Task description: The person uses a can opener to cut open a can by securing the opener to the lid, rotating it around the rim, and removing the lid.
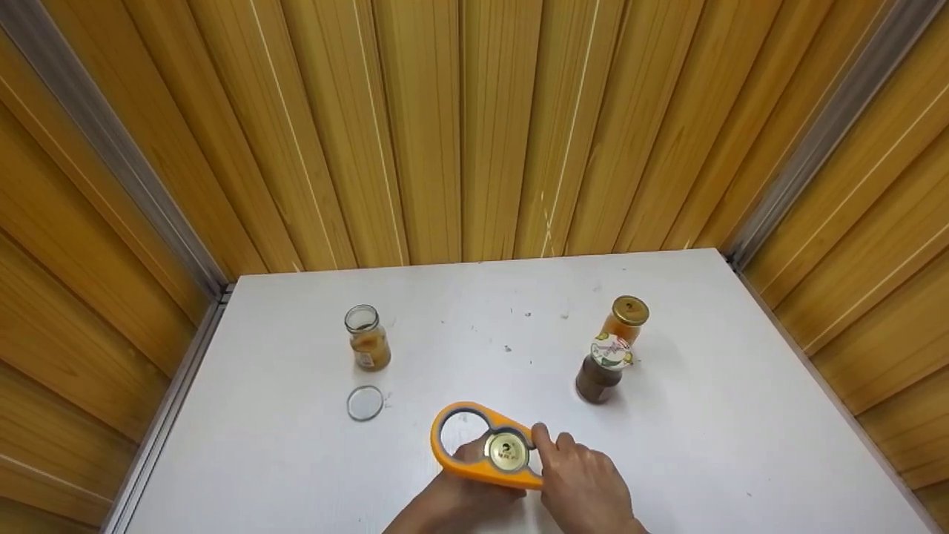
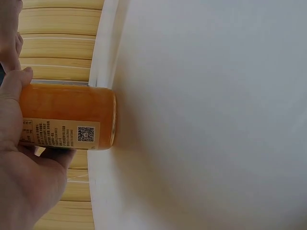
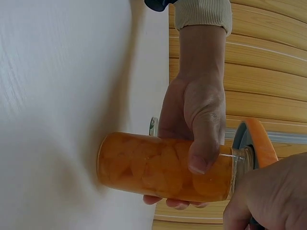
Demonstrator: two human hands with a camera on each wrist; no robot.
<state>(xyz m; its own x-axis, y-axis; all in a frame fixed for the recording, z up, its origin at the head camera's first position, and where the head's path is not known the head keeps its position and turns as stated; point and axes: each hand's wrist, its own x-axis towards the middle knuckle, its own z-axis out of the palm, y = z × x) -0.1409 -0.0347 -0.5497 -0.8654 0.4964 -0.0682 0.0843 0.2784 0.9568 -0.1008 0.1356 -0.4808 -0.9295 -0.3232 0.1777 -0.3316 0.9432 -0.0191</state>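
Note:
My left hand (image 1: 463, 497) grips a glass jar of orange fruit pieces (image 3: 144, 165), thumb on one side and fingers on the other. The jar stands upright, its base close over the table, and its label with a square code (image 2: 86, 134) shows in the left wrist view. An orange and grey jar opener (image 1: 489, 473) sits over the jar's top, its smaller ring around the gold lid (image 1: 507, 452). My right hand (image 1: 587, 482) holds the opener at its right end. The opener's larger ring (image 1: 436, 434) points left, with nothing in it but a view of the left hand and table.
An open jar (image 1: 371, 352) with amber contents stands at left, a loose lid (image 1: 365, 403) lying in front of it. At right a dark jar with a patterned lid (image 1: 597, 380) stands before a gold-lidded jar (image 1: 630, 311). Wood-look panels (image 1: 489, 133) enclose the white table (image 1: 259, 445).

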